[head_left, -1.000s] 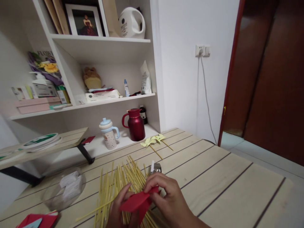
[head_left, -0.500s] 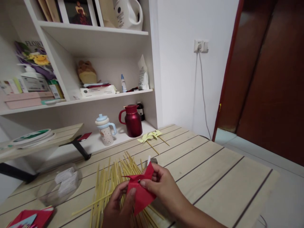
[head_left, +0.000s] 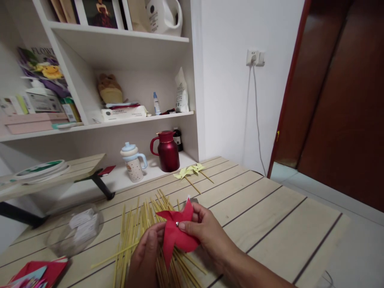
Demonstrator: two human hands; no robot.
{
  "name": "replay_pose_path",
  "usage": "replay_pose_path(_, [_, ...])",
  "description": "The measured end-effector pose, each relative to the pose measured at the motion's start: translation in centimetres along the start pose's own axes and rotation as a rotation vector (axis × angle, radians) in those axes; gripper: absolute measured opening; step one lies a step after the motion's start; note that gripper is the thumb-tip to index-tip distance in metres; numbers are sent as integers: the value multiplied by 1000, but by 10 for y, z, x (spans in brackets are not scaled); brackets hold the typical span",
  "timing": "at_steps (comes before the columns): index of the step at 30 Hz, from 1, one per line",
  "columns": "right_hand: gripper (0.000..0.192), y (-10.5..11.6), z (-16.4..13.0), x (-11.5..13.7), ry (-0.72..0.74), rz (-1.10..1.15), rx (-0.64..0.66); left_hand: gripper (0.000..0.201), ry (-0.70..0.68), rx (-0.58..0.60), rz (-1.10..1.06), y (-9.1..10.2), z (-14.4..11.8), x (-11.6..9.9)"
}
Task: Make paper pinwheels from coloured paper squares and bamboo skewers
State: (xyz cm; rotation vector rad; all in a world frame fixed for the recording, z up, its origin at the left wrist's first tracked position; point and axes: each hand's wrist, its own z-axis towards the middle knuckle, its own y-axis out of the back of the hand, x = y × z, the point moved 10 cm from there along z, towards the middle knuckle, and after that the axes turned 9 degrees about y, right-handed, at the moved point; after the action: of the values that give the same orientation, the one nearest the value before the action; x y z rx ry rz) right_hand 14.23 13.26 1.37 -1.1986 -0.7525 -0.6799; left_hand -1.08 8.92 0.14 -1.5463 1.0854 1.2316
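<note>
A red paper pinwheel (head_left: 175,234) with a small shiny bead at its centre is held up over the table in front of me. My right hand (head_left: 204,224) pinches it from the right, thumb beside the bead and fingers behind the paper. From the left, my left hand (head_left: 147,248) has its curled fingers at the left blade, its thumb off the paper's front. Beneath both hands lies a loose pile of thin yellow sticks (head_left: 129,228). A grey object (head_left: 192,201), partly hidden, sits just behind the right hand.
Two pale yellow pinwheels on sticks (head_left: 189,171) lie toward the back. A clear tub (head_left: 54,240) with white packets and some red paper (head_left: 57,270) are at left. A red jug (head_left: 168,154) and a lidded cup (head_left: 134,166) stand behind, under shelves.
The red pinwheel has tilted to face me more, its blades spread and bead plainer. My left thumb has come off the paper's front and moved left.
</note>
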Motion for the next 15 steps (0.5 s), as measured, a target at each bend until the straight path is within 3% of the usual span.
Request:
replay_pose_path(5, [23,-5,0,6,89,-128,65,48,57,-46,-51,1,4,10])
replay_pose_path(9, [11,-8,-5,21,230,-381,91,42,43,-51,-113,3,8,17])
replay_pose_path(12, [13,-15,-12,41,419,-607,135,34,-99,-44,39,2,4,7])
replay_pose_path(15, [24,-28,-23,57,641,-674,230,27,-286,-62,164,0,-8,-13])
